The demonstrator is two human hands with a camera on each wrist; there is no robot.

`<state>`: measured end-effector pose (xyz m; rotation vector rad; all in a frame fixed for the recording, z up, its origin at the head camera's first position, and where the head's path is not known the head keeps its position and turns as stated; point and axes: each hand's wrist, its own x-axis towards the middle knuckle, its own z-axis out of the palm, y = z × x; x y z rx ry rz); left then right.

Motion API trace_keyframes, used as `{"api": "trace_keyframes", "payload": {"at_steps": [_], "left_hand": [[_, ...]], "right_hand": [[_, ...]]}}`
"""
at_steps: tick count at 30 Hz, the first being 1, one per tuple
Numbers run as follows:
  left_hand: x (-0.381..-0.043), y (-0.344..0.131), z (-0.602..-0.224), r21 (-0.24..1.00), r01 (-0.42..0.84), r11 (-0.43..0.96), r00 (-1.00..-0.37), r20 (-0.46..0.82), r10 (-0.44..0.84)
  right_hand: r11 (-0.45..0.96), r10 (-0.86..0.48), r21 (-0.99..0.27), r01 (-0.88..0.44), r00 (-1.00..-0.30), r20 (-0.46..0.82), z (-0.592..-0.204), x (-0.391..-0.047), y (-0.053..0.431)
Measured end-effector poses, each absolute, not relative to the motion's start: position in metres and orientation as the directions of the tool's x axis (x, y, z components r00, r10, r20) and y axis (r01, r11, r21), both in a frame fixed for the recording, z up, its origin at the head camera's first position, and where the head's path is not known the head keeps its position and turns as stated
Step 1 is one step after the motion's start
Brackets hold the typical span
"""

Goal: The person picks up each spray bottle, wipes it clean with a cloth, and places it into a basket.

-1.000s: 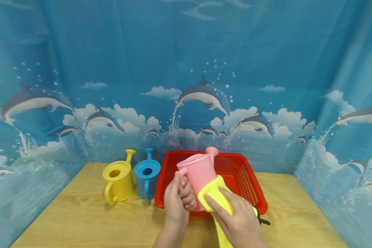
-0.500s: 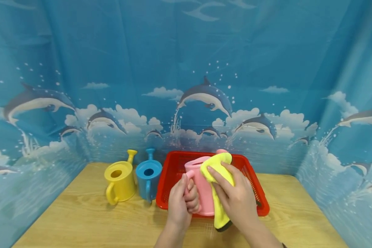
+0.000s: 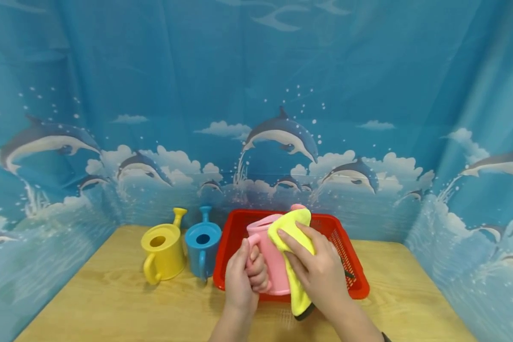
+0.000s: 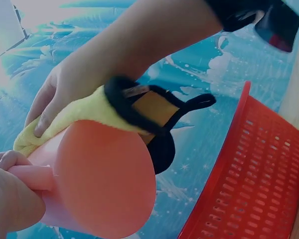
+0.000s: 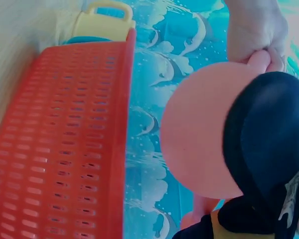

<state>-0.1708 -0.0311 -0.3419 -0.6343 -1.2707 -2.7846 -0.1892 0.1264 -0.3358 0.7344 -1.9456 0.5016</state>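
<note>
In the head view, a pink watering can (image 3: pixel 277 266) is held up over the near part of a red basket, its spout pointing away. My left hand (image 3: pixel 244 280) grips its handle with curled fingers. My right hand (image 3: pixel 318 266) holds a yellow cloth (image 3: pixel 288 232) with dark trim against the can's right side, near the top. That cloth hides part of the can and most of the spout. The left wrist view shows the can's round bottom (image 4: pixel 107 179) and the cloth's dark hanging loop (image 4: pixel 202 101). Dark trim (image 5: pixel 269 124) covers part of the bottom in the right wrist view.
The red perforated basket (image 3: pixel 361 289) stands on the wooden table (image 3: pixel 124 304) behind and below the hands. To its left are a yellow watering can (image 3: pixel 166 256) and a blue watering can (image 3: pixel 203 232), both upright. A dolphin-print curtain (image 3: pixel 239 71) surrounds the table.
My right hand has slid the cloth from the pink can's lower side up towards its rim. The can has turned more upright, and over the last half second both hands have shifted slightly left.
</note>
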Motion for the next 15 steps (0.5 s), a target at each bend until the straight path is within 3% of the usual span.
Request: {"api": "trace_keyframes", "payload": {"at_steps": [15], "left_hand": [[-0.175, -0.045, -0.338, 0.675, 0.251, -0.694, -0.908, 0.413, 0.073]], "right_hand": [[0.706, -0.407, 0.101, -0.701, -0.285, 0.868, -0.371, -0.161, 0.136]]}}
